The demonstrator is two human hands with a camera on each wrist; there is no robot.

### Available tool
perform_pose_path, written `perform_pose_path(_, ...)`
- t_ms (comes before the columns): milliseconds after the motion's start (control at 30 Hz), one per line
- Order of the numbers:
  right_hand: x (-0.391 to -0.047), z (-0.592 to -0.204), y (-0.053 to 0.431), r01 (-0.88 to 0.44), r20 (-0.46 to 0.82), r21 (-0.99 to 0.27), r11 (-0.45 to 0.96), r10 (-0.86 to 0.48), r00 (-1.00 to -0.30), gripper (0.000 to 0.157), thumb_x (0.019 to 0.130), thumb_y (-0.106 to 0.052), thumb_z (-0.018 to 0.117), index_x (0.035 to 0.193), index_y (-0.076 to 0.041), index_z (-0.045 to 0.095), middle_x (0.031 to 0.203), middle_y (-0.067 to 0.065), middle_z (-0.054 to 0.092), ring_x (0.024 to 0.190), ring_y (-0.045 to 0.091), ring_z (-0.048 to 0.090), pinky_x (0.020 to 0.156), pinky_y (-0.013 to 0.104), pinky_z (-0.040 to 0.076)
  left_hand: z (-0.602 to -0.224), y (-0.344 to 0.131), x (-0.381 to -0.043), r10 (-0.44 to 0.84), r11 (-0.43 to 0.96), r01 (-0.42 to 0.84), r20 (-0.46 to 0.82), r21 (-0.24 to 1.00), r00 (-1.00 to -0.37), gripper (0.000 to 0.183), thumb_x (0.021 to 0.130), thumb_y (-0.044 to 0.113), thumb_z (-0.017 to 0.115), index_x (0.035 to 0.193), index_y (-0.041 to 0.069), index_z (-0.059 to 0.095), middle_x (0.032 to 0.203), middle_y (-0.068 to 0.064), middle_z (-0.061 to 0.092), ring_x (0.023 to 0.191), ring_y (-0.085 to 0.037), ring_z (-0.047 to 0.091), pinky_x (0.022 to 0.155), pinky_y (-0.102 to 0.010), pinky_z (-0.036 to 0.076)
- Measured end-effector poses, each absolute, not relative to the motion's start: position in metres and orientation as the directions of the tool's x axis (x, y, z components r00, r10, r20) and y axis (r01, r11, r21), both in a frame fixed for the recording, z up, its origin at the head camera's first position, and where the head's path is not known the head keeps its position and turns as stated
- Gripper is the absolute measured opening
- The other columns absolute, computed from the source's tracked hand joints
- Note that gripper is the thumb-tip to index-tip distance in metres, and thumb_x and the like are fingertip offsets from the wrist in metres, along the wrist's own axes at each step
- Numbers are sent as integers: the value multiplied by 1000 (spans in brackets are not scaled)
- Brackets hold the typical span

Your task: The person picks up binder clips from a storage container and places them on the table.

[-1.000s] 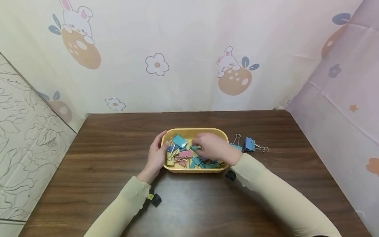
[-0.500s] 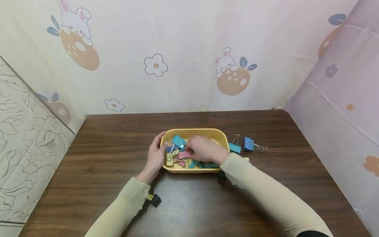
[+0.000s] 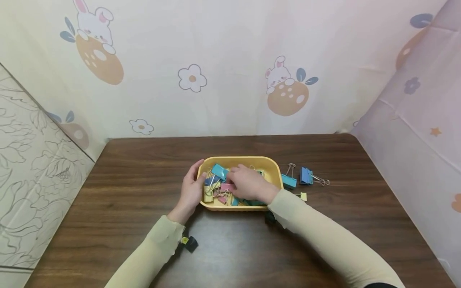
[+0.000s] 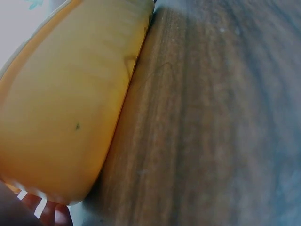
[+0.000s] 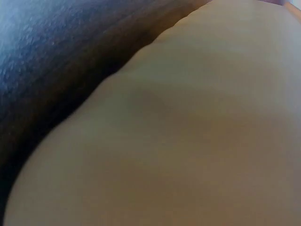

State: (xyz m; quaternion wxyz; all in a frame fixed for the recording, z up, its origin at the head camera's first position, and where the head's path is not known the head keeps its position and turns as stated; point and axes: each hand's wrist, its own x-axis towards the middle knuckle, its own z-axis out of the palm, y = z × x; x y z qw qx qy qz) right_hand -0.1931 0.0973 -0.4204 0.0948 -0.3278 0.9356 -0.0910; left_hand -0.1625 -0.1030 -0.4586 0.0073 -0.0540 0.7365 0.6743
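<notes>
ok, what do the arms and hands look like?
Left hand and right hand ungloved. Left sleeve and right sleeve pale cream, rough-edged cuffs. Left black block by one cuff, yellow patch beside it; right black block by the other. Something black edges the right sleeve, bottom of head view.

I count one table, one tray at my left hand, three clips to the right of my right hand, one black block behind each hand, and, inside the tray, clips too overlapped to count.
</notes>
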Motion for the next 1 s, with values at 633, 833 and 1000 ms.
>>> perform_pose_path(633,-187,-409,100,-573,-134,-268,775,-619,-774,25,82,-23,79,103,-16,69,89,-7,56,87,14,47,75,28,43,-458,-101,-163,-77,83,-105,-99,991,-992,44,104,13,51,146,26,47,142,1,48,128,-21,46,112,-41,34)
perform_pose_path(833,-184,-406,104,-550,-127,-344,761,-618,-776,18,85,-22,78,96,-18,65,82,-7,56,81,14,51,72,29,45,-457,-101,-162,-90,82,-88,-81,993,-993,45,103,10,51,147,21,47,142,-3,50,125,-22,48,111,-42,34)
perform_pose_path(1000,-183,-407,108,-532,-75,-463,709,-629,-774,19,85,-20,80,99,-18,67,87,-8,60,81,12,54,74,28,49,-456,-102,-162,-91,83,-89,-81,993,-993,45,103,10,51,147,20,47,143,-3,50,126,-22,48,111,-42,34)
